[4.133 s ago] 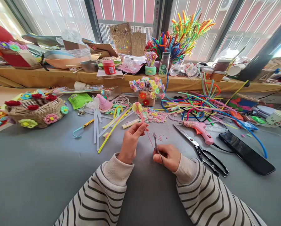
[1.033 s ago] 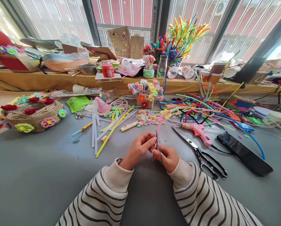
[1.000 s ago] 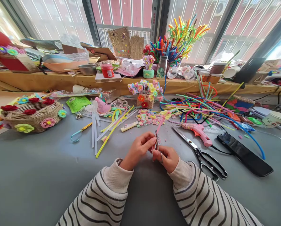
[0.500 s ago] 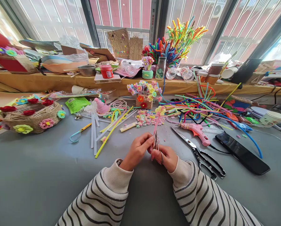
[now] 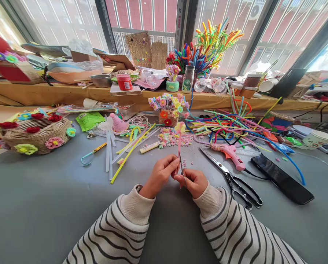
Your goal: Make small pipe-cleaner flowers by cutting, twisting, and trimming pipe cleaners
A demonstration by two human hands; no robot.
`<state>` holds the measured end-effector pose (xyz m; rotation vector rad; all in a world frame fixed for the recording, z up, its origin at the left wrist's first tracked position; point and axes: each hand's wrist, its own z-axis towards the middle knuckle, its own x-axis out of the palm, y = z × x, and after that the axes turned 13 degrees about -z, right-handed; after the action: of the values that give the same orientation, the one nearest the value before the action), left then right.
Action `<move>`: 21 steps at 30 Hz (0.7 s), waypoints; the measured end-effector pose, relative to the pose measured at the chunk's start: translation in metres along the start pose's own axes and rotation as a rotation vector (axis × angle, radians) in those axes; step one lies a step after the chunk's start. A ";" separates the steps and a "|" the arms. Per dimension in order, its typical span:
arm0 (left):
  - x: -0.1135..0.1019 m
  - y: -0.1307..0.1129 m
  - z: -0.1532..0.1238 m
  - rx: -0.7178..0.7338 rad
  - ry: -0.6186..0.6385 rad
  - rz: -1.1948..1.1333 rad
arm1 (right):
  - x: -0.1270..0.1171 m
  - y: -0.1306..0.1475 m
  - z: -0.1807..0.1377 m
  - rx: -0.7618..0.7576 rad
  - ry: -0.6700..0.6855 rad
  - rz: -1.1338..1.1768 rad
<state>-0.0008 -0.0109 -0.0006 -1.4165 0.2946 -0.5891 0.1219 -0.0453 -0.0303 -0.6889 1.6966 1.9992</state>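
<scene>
My left hand pinches the pink fuzzy stem of a small pipe cleaner flower. Its pale yellow and pink head points up and away from me. Small metal scissors are in my right hand, with the thumb and fingers closed round the handles. Their thin blades lie right against the stem, by my left fingertips. The lower end of the stem is mostly hidden by my fingers, and I cannot tell whether the blades are fully closed.
Large black-handled scissors, a pink glue gun and a phone lie at the right. Behind them spreads a heap of pipe cleaners. Glue sticks and a flower-trimmed woven basket are on the left.
My right hand has turned slightly and its fingers have shifted on the scissors, whose blades now show as a narrower line. The flower head has moved a little left and tilted less.
</scene>
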 end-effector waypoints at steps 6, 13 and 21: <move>-0.001 -0.001 0.000 -0.011 -0.017 -0.033 | 0.002 0.001 0.000 0.006 -0.014 0.053; -0.001 -0.002 -0.002 -0.023 0.057 -0.009 | -0.004 0.002 -0.001 -0.027 0.088 0.103; 0.000 0.000 -0.001 -0.004 0.043 0.017 | -0.005 0.004 -0.002 -0.019 0.042 0.078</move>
<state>-0.0018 -0.0116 -0.0006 -1.4057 0.3416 -0.6058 0.1234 -0.0478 -0.0245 -0.6853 1.7560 2.0695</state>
